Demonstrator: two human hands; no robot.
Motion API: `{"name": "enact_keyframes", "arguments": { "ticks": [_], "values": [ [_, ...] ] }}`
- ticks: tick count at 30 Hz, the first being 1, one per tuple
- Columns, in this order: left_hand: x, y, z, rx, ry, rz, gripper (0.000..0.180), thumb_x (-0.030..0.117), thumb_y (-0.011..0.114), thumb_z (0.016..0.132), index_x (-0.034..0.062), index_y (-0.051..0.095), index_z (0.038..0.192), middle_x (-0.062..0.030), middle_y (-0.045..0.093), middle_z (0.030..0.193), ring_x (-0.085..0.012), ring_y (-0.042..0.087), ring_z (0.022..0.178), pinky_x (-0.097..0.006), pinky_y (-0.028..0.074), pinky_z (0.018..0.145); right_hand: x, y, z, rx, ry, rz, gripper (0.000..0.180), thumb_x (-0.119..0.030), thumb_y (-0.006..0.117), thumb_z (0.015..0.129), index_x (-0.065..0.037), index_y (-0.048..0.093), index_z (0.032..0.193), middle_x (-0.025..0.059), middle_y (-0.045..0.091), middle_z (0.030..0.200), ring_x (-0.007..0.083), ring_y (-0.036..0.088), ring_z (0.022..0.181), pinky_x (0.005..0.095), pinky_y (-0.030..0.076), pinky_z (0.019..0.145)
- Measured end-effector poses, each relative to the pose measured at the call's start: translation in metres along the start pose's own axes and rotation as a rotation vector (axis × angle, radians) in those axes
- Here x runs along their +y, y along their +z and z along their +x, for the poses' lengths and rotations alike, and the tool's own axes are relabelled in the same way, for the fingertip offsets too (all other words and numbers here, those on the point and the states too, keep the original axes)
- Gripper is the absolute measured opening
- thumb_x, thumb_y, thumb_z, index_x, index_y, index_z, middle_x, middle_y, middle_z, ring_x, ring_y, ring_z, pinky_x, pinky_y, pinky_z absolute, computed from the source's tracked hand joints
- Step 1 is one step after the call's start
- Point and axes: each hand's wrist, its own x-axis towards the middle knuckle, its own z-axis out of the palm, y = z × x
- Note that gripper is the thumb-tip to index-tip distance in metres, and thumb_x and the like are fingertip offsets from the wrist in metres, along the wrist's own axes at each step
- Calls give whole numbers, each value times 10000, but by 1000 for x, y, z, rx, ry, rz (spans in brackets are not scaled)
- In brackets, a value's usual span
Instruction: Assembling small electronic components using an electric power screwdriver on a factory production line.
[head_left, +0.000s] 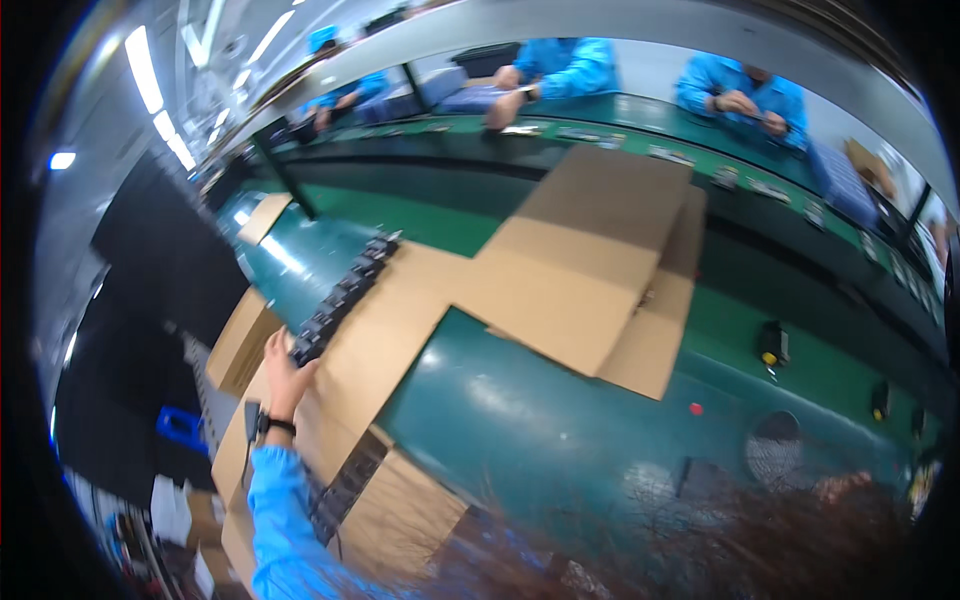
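Observation:
My left hand (pixel 288 378) reaches in from the lower left, in a blue sleeve with a dark band at the wrist. Its fingers are stretched and the thumb stands apart, right at the near end of a row of small black parts (pixel 338 305). That row lies along the left edge of a flat brown cardboard sheet (pixel 400 320). Whether the fingertips touch the last part is hard to see. At the lower right, a blurred skin-toned patch (pixel 845 487), perhaps my right hand, shows behind dark hair; its fingers cannot be made out.
A folded cardboard flap (pixel 590 250) rises over the green bench (pixel 500 390). Below my hand, more black parts (pixel 350 480) lie between cardboard pieces. Black-and-yellow parts (pixel 773 343) sit on the green strip at right. Across the line, several people in blue (pixel 570 70) handle small items.

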Motion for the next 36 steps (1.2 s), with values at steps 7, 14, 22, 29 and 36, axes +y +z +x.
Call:
{"name": "enact_keyframes", "arguments": {
  "ticks": [7, 14, 22, 29, 36],
  "values": [
    [305, -13, -22, -267, 638, -661, 587, 44, 745, 783, 25, 537, 1332, -195, 510, 1379, -367, 472, 1321, -435, 385, 1107, 23, 34, -14, -188, 326, -119, 628, -627, 598, 919, -35, 508, 1109, 76, 575, 739, 188, 595, 587, 330, 529, 555],
    [552, 80, -51, -432, 1296, -769, 571, 65, 690, 831, 71, 510, 1373, -157, 435, 1443, -374, 379, 1393, -470, 337, 1139, 16, 46, -17, -311, 550, -107, 697, -538, 825, 768, 1, 545, 1109, 109, 626, 883, 217, 642, 798, 369, 538, 733],
    [661, 147, -29, -414, 1699, -440, 670, -60, 618, 724, 157, 562, 1356, -75, 526, 1413, -326, 474, 1318, -463, 437, 1022, 18, 43, -16, -309, 559, -108, 699, -556, 800, 789, 1, 552, 1131, 91, 617, 887, 188, 622, 814, 340, 519, 734],
    [589, 75, -34, -503, 1311, -622, 597, 199, 841, 689, 52, 618, 1224, -128, 615, 1062, -350, 572, 1005, -431, 483, 893, 19, 46, -15, -296, 536, -116, 700, -562, 772, 817, 5, 550, 1163, 75, 611, 879, 171, 611, 795, 335, 510, 717],
    [525, 4, -138, -681, 1257, -667, 634, 363, 854, 707, 39, 647, 1211, -105, 576, 995, -304, 554, 933, -399, 477, 823, 23, 60, -11, -139, 383, -334, 805, -725, 577, 853, -1, 472, 1189, 63, 564, 764, 184, 604, 668, 337, 515, 639]
  ]
}}
